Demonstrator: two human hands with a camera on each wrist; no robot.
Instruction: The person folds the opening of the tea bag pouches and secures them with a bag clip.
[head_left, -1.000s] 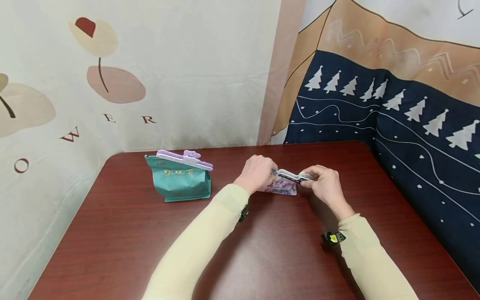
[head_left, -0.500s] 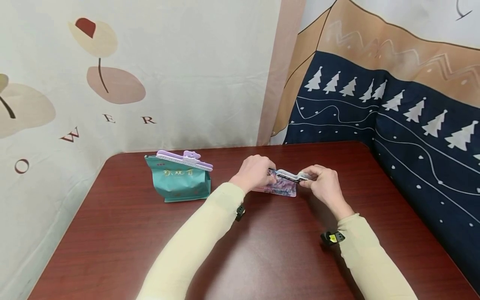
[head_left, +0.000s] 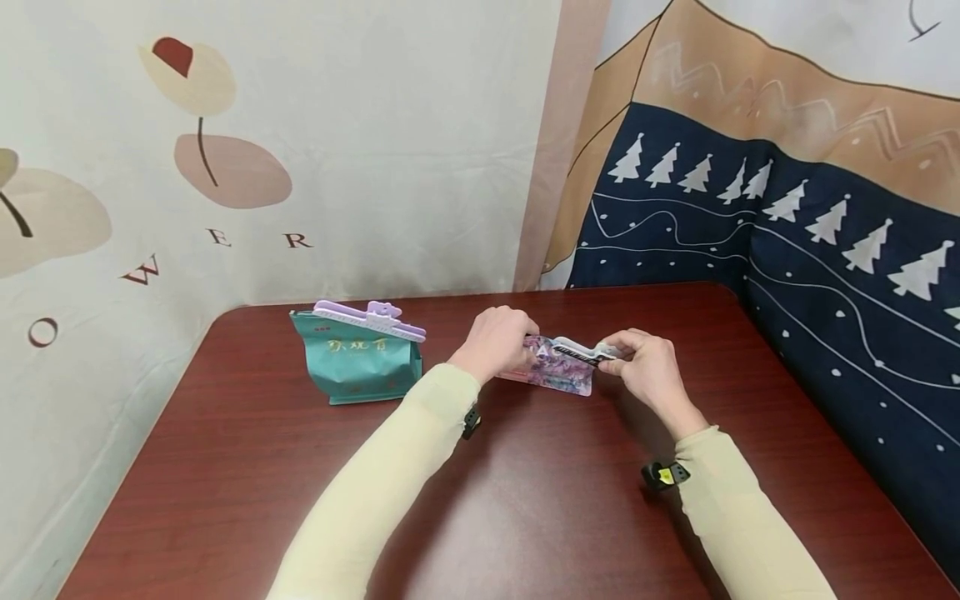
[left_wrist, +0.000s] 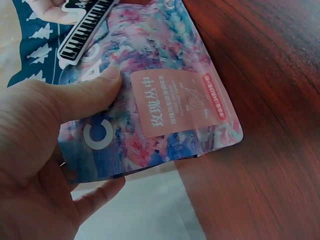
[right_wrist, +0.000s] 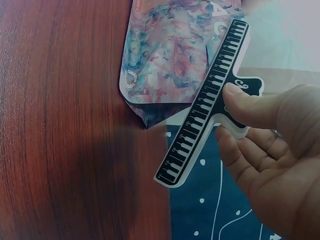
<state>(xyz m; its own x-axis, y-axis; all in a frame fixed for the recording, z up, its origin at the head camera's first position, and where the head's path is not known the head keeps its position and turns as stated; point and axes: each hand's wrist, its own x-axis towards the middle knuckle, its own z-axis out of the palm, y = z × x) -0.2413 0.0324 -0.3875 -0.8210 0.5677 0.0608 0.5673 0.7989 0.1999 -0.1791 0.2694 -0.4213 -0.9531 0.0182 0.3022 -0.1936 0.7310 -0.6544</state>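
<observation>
My left hand [head_left: 495, 343] grips a pouch [head_left: 564, 377] with a pink and blue painted pattern by its top edge. In the left wrist view the thumb lies over the pouch's front [left_wrist: 172, 102], with fingers behind it. A white bag clip [head_left: 576, 350] with a black piano-key print sits slantwise across one top corner of the pouch. My right hand [head_left: 647, 368] pinches the clip's handle between thumb and fingers. The right wrist view shows the clip's bar [right_wrist: 200, 112] over the pouch, one end jutting past it.
On the left of the dark red table [head_left: 570, 500] stands a green bag [head_left: 363, 367], its top held by a purple clip [head_left: 371, 320]. Printed cloth hangs behind the table [head_left: 390, 167] and along its right side [head_left: 847, 292].
My left hand has slid leftward along the pouch's top, away from the clip, baring more of the pouch. My right hand and the clip stay nearly still.
</observation>
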